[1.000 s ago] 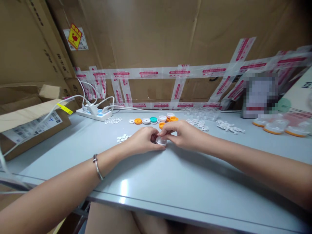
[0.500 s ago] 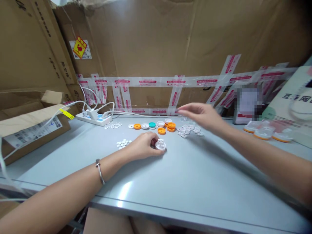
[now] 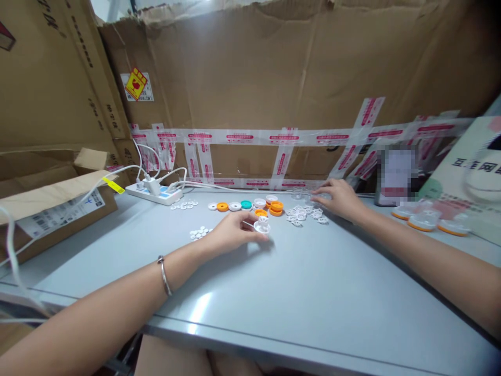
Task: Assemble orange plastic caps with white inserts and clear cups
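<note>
My left hand (image 3: 233, 230) is closed with thumb and fingers on the rim of a small round white plastic base (image 3: 261, 227). A white spoked piece (image 3: 263, 220) stands up in its middle. Toward the back of the table, my right hand (image 3: 338, 198) reaches to a few clear plastic covers (image 3: 300, 193). Its thumb and fingers are apart, the tips beside the covers; whether they touch one is hard to see. Just in front of that hand lies a pile of white spoked pieces (image 3: 299, 213).
Orange, white and teal round bases (image 3: 246, 204) form a row at the back. Small white discs (image 3: 200, 232) lie left of my left hand. A power strip (image 3: 158, 194), an open carton (image 3: 58, 209), a phone (image 3: 395, 177) and assembled orange-rimmed domes (image 3: 422, 222) stand around.
My right hand has come down and slightly right, from above the table to the clear covers. My left hand still holds the white base, now a little higher and farther right.
</note>
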A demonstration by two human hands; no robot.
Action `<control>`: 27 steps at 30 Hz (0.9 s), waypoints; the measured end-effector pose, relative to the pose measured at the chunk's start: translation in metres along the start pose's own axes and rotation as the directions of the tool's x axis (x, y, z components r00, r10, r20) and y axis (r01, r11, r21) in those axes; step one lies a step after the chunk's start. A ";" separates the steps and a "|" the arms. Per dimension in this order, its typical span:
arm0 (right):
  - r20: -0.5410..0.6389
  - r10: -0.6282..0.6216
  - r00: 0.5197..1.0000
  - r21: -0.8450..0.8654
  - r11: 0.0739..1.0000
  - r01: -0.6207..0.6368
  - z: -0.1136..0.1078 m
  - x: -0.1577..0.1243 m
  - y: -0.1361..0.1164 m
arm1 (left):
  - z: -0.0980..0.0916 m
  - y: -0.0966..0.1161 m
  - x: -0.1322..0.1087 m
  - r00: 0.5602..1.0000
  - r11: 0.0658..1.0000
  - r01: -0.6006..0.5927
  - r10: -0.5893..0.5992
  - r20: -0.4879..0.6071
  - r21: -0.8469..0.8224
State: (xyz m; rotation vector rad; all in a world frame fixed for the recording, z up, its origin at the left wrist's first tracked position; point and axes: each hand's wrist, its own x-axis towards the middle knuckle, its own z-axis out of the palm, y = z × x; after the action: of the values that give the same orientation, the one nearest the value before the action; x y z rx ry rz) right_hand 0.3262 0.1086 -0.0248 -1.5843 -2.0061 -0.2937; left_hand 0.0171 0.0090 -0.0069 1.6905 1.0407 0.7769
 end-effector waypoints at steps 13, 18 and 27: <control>-0.184 0.196 0.963 0.535 0.842 -0.069 -0.057 -0.009 -0.071 | 0.011 0.041 -0.048 0.977 0.935 0.002 -0.078 -0.200 -0.355; -0.018 0.046 0.999 0.892 0.452 -0.005 -0.090 -0.034 -0.146 | 0.024 0.040 -0.064 0.960 0.923 -0.077 -0.033 -0.278 -0.376; 0.088 -0.127 0.988 0.924 0.380 -0.034 -0.101 -0.066 -0.175 | 0.036 0.039 -0.069 0.962 0.937 -0.089 -0.007 -0.272 -0.337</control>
State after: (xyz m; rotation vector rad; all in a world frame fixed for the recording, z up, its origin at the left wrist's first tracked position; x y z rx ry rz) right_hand 0.1993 -0.0448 0.0513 -0.7727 -1.7310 0.8701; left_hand 0.0291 -0.0743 0.0159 1.3310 0.9830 1.1717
